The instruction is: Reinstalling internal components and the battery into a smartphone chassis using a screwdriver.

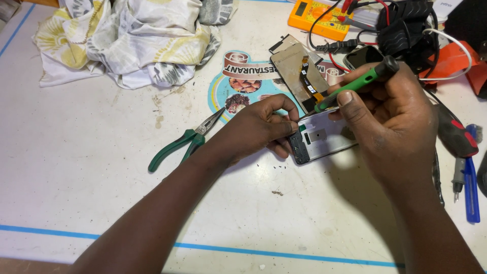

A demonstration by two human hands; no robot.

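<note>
Risks first. The green-handled precision screwdriver (355,83) is angled down w/ its tip at the top edge of the opened white smartphone body (322,137); if the tip slips off, it could prob. gouge the board or nick a flex cable. Tiny dark specks, poss. screws, lie on the white counter (91,167) just below the phone; a sleeve or wrist sweep could scatter them. The phone rests tilted, only pinched at one end, so a hard push may make it pivot.

Hands: left hand (256,129) has thumb and forefinger pressed together on the phone's left end, near the dark camera strip. Right hand (390,114) is curled round the screwdriver, thumb and fingers pinching the shaft.

The phone: back removed, pale inner frame showing, black module strip along its left end, a small green bit at the top edge. It lies centre-right on the counter, between both hands.

Nearby: separated phone panel w/ orange flex cable (299,71) just behind; green-handled needle-nose pliers (185,142) to the left; orange multimeter (317,12); crumpled yellow-white cloth (132,38).
</note>
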